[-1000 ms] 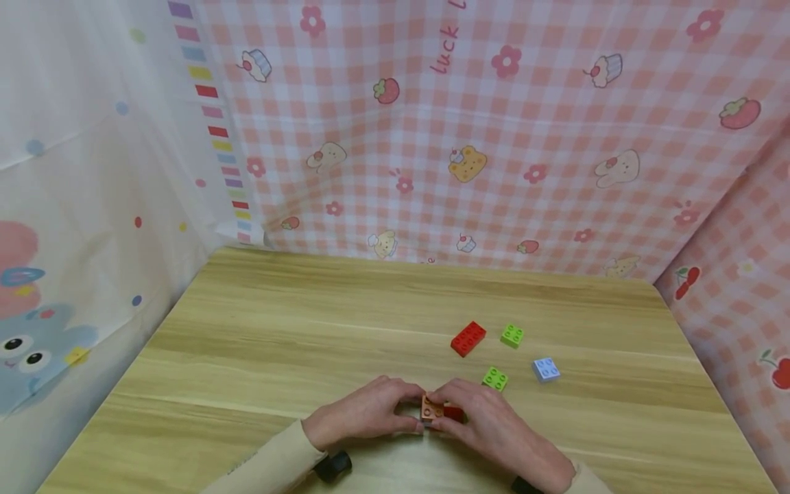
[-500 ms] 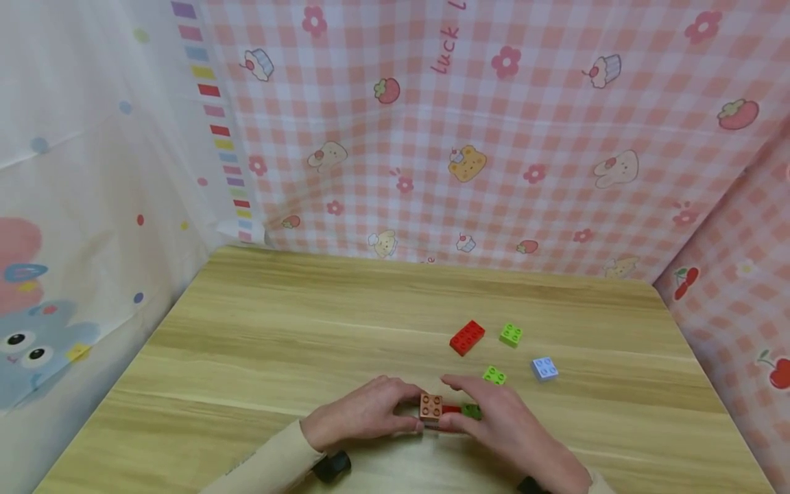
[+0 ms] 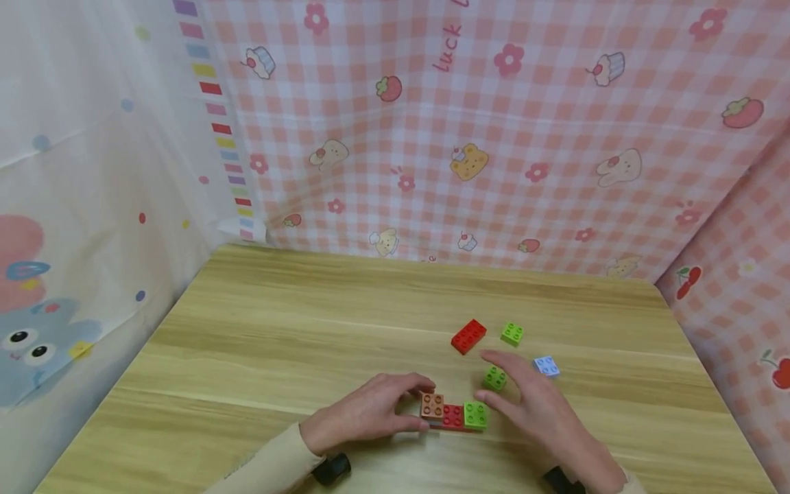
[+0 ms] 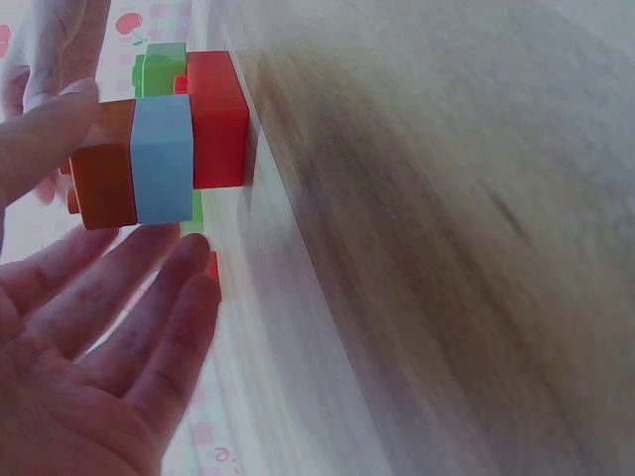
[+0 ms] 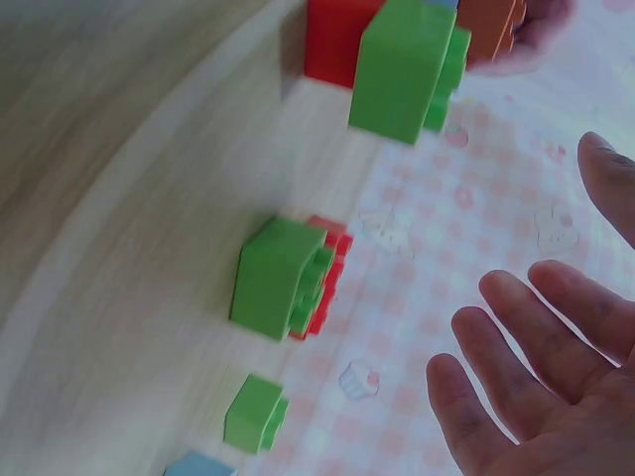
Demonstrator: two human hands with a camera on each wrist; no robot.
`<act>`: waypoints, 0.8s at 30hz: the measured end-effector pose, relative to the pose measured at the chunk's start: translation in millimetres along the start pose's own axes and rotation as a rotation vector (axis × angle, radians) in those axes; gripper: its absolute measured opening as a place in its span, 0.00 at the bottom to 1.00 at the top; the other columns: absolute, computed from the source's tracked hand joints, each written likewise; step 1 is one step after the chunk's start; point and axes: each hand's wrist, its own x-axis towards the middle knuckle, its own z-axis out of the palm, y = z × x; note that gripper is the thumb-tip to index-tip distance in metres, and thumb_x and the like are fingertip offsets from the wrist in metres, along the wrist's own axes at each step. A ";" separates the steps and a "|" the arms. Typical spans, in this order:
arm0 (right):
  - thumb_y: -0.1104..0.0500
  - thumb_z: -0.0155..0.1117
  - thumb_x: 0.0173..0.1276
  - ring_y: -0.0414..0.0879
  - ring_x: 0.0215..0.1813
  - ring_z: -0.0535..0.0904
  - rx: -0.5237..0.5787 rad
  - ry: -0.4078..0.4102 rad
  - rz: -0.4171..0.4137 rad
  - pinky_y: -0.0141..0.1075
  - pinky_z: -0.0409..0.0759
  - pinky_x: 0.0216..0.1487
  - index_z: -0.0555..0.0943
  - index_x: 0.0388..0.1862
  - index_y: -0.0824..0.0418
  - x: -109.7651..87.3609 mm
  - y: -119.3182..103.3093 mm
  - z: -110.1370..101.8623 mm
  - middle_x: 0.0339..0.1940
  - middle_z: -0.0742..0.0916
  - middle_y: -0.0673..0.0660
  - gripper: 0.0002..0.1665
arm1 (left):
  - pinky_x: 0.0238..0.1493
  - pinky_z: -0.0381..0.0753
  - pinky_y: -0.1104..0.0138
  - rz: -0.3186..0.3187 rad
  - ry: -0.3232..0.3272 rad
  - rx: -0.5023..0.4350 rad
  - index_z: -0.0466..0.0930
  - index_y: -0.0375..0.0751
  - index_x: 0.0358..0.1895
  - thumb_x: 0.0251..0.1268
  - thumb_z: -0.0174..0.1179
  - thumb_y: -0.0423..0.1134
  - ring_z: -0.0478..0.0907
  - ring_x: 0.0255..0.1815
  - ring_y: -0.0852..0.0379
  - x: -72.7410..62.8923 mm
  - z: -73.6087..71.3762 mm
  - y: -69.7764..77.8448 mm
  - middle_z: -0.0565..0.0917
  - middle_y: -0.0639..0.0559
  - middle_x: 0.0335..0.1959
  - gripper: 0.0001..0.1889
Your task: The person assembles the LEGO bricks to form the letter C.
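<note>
A toy brick assembly stands near the table's front: a long red brick [image 3: 453, 415] carries a green brick [image 3: 475, 416] at its right end and, at its left end, a light blue brick [image 4: 163, 159] topped by a brown brick [image 3: 432, 406]. My left hand [image 3: 376, 408] holds the brown and blue stack, thumb on one side and fingers on the other. Spread and holding nothing, my right hand [image 3: 531, 394] is beside a loose green brick [image 3: 495, 378], with thumb and fingers around it in the head view. The right wrist view shows those fingers [image 5: 521, 337] apart from the bricks.
Further back lie another red brick [image 3: 468, 336] and a smaller-looking green brick [image 3: 511, 334]. A light blue brick [image 3: 546, 366] lies just past my right hand. The wooden table [image 3: 296, 329] ends at a pink checked curtain [image 3: 420, 137].
My right hand has let go of the assembly, uncovering the green brick on its right end, and has moved right to the loose green brick. My left hand has stayed at the stack.
</note>
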 end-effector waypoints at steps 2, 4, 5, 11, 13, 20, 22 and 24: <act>0.52 0.78 0.65 0.61 0.66 0.79 0.000 0.009 0.019 0.60 0.79 0.62 0.79 0.68 0.59 -1.1 4.0 -3.1 0.65 0.84 0.60 0.33 | 0.64 0.77 0.64 0.018 0.019 -0.001 0.76 0.46 0.68 0.69 0.69 0.53 0.79 0.60 0.64 0.7 0.4 1.8 0.83 0.55 0.62 0.29; 0.52 0.78 0.65 0.62 0.66 0.78 -0.005 0.025 0.021 0.61 0.78 0.62 0.80 0.67 0.60 -1.9 8.5 -5.0 0.65 0.84 0.60 0.33 | 0.64 0.77 0.64 0.038 0.040 0.005 0.77 0.46 0.66 0.69 0.69 0.53 0.78 0.60 0.64 1.5 0.7 3.4 0.83 0.56 0.61 0.27; 0.53 0.78 0.65 0.62 0.66 0.78 -0.009 0.037 0.015 0.61 0.78 0.62 0.80 0.67 0.60 -2.2 10.9 -5.7 0.65 0.84 0.61 0.33 | 0.64 0.77 0.64 0.048 0.049 0.007 0.78 0.46 0.65 0.69 0.69 0.53 0.78 0.59 0.64 1.8 0.9 4.1 0.83 0.56 0.61 0.27; 0.55 0.80 0.61 0.64 0.63 0.80 -0.024 0.103 -0.042 0.63 0.79 0.59 0.80 0.66 0.63 -1.6 22.3 -8.2 0.63 0.84 0.64 0.35 | 0.61 0.78 0.66 0.091 0.092 -0.003 0.80 0.47 0.61 0.69 0.70 0.50 0.78 0.56 0.66 3.2 2.8 5.7 0.84 0.57 0.56 0.22; 0.56 0.80 0.61 0.64 0.62 0.81 -0.023 0.116 -0.053 0.63 0.80 0.58 0.80 0.65 0.63 -0.6 24.9 -8.9 0.62 0.84 0.65 0.35 | 0.61 0.78 0.66 0.093 0.099 -0.011 0.81 0.48 0.59 0.69 0.70 0.49 0.78 0.55 0.67 3.8 3.6 5.7 0.84 0.59 0.55 0.20; 0.58 0.81 0.61 0.65 0.61 0.81 -0.016 0.154 -0.076 0.62 0.80 0.58 0.80 0.65 0.64 2.6 32.3 -11.1 0.61 0.85 0.66 0.34 | 0.61 0.77 0.66 0.077 0.111 -0.024 0.82 0.48 0.57 0.69 0.70 0.48 0.78 0.53 0.69 4.8 5.5 5.8 0.85 0.61 0.52 0.18; 0.59 0.80 0.61 0.66 0.62 0.81 -0.017 0.158 -0.075 0.62 0.80 0.58 0.80 0.64 0.64 3.9 33.8 -12.0 0.61 0.85 0.66 0.33 | 0.60 0.78 0.67 0.074 0.112 -0.032 0.82 0.48 0.56 0.69 0.71 0.47 0.78 0.52 0.69 5.0 6.2 5.6 0.85 0.61 0.51 0.17; 0.59 0.80 0.61 0.66 0.62 0.81 -0.014 0.155 -0.067 0.63 0.80 0.59 0.80 0.64 0.64 5.6 35.0 -13.0 0.61 0.85 0.66 0.33 | 0.58 0.78 0.68 0.074 0.115 -0.040 0.82 0.48 0.56 0.68 0.71 0.46 0.78 0.51 0.70 5.1 6.6 5.6 0.85 0.61 0.51 0.17</act>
